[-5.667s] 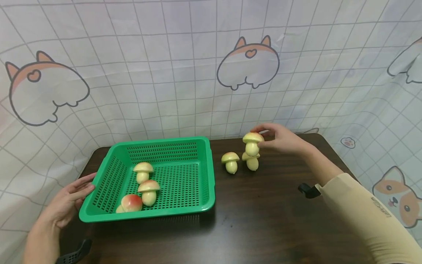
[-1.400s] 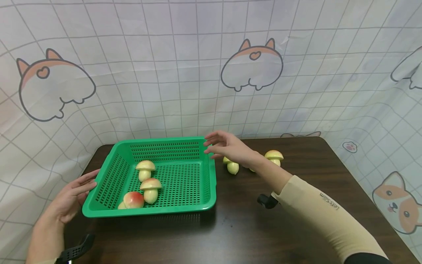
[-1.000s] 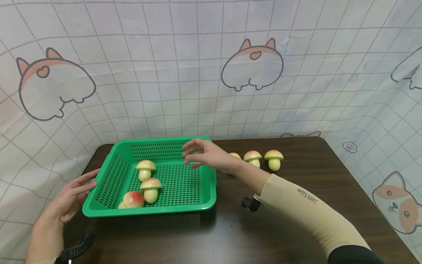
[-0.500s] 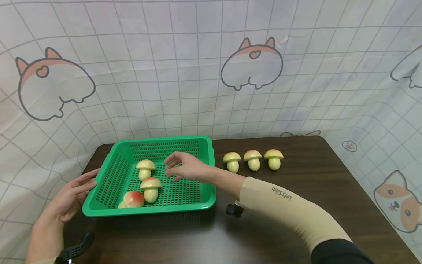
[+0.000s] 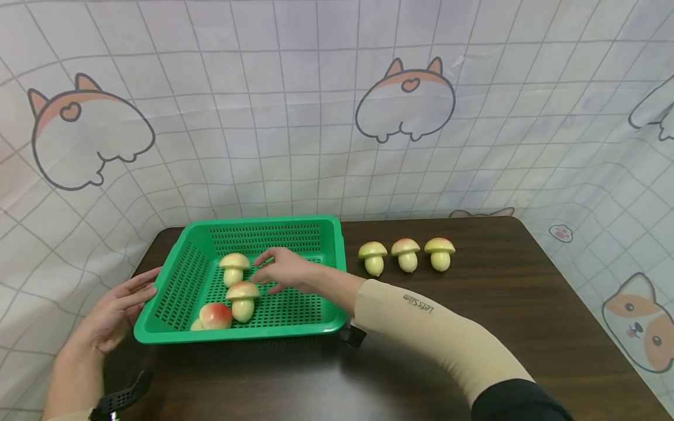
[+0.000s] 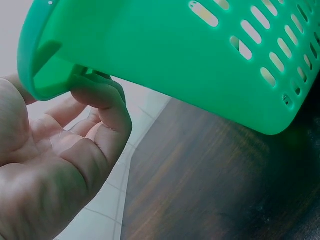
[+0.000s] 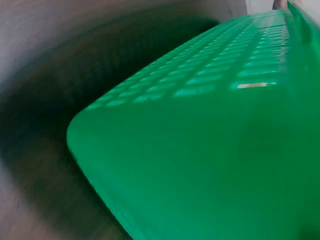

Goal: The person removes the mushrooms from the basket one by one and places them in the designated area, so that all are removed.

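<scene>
Left arm: bare left forearm [image 5: 76, 374] climbs steeply from the lower-left corner; wrist bends inward, to the person's right. Bare left hand [image 5: 117, 307] in a gripping pose, thumb below the fingers in the head view. Left wrist view: palm turned up to the lens, nearest digit sharply bent at the joint, other fingers partly hidden behind it.

Right arm: stretched forward and across, slanting from lower right toward upper left. Beige fabric sleeve [image 5: 416, 327] with dark lettering covers the forearm; black cloth sleeve [image 5: 518, 402] above it. Wrist bare, roughly level. Bare right hand [image 5: 286, 270] holds nothing; fingers spread, loosely bent, thumb apart.
</scene>
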A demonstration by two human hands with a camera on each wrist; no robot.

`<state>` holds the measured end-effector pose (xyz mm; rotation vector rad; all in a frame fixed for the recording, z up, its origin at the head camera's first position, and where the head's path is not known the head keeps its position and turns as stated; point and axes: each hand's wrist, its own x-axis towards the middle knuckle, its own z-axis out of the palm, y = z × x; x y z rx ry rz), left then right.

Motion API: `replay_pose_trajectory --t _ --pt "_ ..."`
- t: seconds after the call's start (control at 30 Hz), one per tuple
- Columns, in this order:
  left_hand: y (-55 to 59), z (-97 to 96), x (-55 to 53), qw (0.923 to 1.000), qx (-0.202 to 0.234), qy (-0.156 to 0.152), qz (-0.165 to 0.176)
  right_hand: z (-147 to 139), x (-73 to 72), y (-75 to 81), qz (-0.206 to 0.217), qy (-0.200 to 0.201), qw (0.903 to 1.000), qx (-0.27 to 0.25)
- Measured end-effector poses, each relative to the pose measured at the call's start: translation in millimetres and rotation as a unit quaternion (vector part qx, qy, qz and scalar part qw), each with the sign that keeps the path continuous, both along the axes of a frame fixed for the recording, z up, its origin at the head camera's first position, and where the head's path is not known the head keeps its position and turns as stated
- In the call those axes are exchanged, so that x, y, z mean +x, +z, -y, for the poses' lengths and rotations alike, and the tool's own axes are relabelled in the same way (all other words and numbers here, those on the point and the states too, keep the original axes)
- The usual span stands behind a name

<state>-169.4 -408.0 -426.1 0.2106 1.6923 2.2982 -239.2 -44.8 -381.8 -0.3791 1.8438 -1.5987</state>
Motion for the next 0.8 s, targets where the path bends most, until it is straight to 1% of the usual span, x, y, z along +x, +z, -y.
replay_pose_trajectory --t 0.13,0.27,0.37,0.43,0.53,0.63,0.7,0.8 --pt "-1.1 -1.0 0.2 1.0000 0.004 -0.002 -0.004 6.0 -2.8 -6.3 0.026 -0.025 0.9992 0.014" --pt "-2.1 -1.5 0.0 1.0000 0.004 -0.005 -0.004 9.3 -1.7 -7.5 0.046 -0.031 0.9982 0.024" --pt "-2.0 -1.0 0.1 1.0000 -0.005 -0.002 -0.003 13.4 2.1 -4.5 0.050 -0.033 0.9978 0.030" --pt "-1.4 -0.3 0.4 1.0000 -0.009 0.000 0.000 18.5 6.2 -2.1 0.043 -0.041 0.9974 0.041" --pt "-0.7 0.3 1.0 0.9999 -0.012 0.002 0.001 27.5 13.9 -0.3 0.036 -0.071 0.9946 0.066" --pt "-0.8 0.4 2.0 0.9999 -0.013 0.003 -0.001 35.9 21.1 -1.0 0.032 -0.108 0.9895 0.090" --pt "-0.9 0.1 2.0 0.9999 -0.014 0.003 -0.005 40.0 24.1 -2.3 0.033 -0.129 0.9861 0.099" --pt "-0.5 -0.7 1.1 0.9999 -0.011 0.004 -0.008 44.5 25.2 -5.5 0.037 -0.150 0.9828 0.102"
